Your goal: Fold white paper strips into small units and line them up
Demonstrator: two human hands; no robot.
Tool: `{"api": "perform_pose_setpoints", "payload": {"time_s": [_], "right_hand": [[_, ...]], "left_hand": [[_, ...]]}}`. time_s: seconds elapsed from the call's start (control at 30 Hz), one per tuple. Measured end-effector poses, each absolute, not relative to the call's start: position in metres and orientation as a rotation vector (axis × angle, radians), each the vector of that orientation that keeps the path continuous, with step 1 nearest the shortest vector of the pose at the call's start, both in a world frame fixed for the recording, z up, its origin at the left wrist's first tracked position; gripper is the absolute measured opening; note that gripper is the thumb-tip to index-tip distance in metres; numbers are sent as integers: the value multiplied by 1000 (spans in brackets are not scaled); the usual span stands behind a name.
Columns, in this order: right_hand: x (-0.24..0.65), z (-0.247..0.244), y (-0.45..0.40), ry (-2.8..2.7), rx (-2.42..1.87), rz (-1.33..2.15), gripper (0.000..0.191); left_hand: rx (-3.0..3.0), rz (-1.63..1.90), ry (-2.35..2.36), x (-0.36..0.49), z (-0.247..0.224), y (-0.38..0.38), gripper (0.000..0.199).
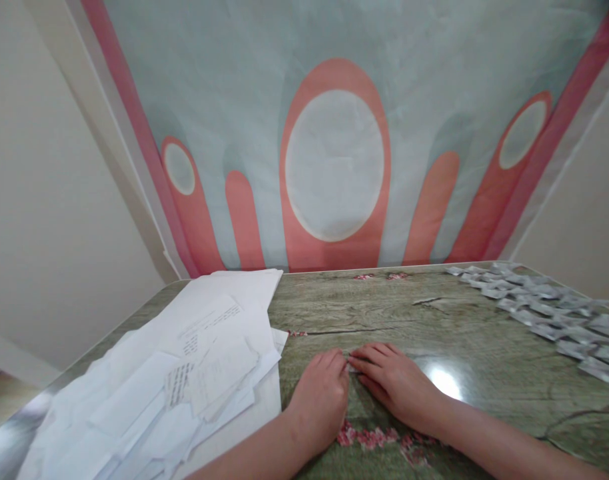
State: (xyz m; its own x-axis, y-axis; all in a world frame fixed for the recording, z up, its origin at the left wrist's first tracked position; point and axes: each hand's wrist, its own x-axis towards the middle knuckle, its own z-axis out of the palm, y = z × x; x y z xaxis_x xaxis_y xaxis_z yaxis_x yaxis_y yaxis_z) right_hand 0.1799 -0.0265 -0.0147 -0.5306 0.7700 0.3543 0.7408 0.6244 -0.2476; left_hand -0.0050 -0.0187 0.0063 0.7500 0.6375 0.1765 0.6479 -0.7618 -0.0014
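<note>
Near the middle of the table, my left hand (322, 393) and my right hand (395, 381) meet at the fingertips. Between them shows a small bit of whitish paper (353, 369), mostly covered by the fingers. Both hands are closed on it, the left with its fingers curled, the right pinching from the other side. Left of my left hand lies a heap of loose white paper pieces (224, 367), some with printed lines.
Larger white sheets (254, 287) lie under the heap. Rows of small folded paper pieces (539, 297) are laid out at the right back of the wood-patterned table (344, 303). Behind the table's far edge hangs a patterned backdrop (334, 160).
</note>
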Motion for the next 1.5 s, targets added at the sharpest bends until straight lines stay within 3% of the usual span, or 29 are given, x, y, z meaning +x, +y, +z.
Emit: {"api": "perform_pose_setpoints", "payload": {"time_s": [0.5, 0.87, 1.5], "right_hand": [[175, -7, -24, -2501, -1282, -5, 22], [185, -29, -13, -2474, -1088, -114, 22], [184, -29, -16, -2428, -1054, -71, 22]], "left_hand": [[-2860, -176, -1074, -4, 6, -19, 25], [-2959, -446, -1204, -9, 4, -11, 11], [-2989, -614, -1179, -10, -1, -4, 16]]}}
